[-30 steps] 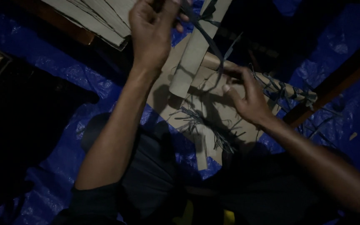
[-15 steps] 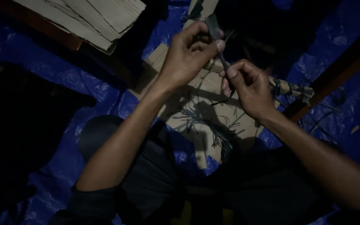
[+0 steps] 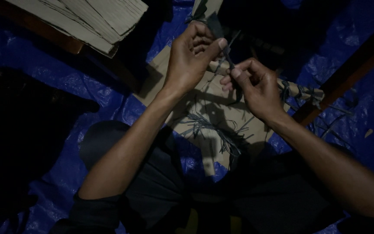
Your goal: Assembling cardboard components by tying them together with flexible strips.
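Note:
My left hand (image 3: 192, 56) pinches a thin dark leaf strip (image 3: 218, 28) between thumb and forefinger, above a flat piece of cardboard (image 3: 208, 106). Close beside it, my right hand (image 3: 256, 86) grips the lower part of the same strip, fingertips almost touching the left thumb. Loose dark green shreds (image 3: 215, 130) lie on the cardboard under both hands. A rolled bundle tied with green strips (image 3: 301, 92) lies just right of my right hand.
A blue plastic sheet (image 3: 57, 82) covers the ground. A stack of pale flat boards (image 3: 96, 19) rests on a wooden bar at the top left. Another wooden bar (image 3: 347, 73) runs diagonally at the right. My dark-clothed knees fill the bottom.
My left hand came down from the top of view and to the right, meeting my right hand on the strip. My right hand rose slightly toward it.

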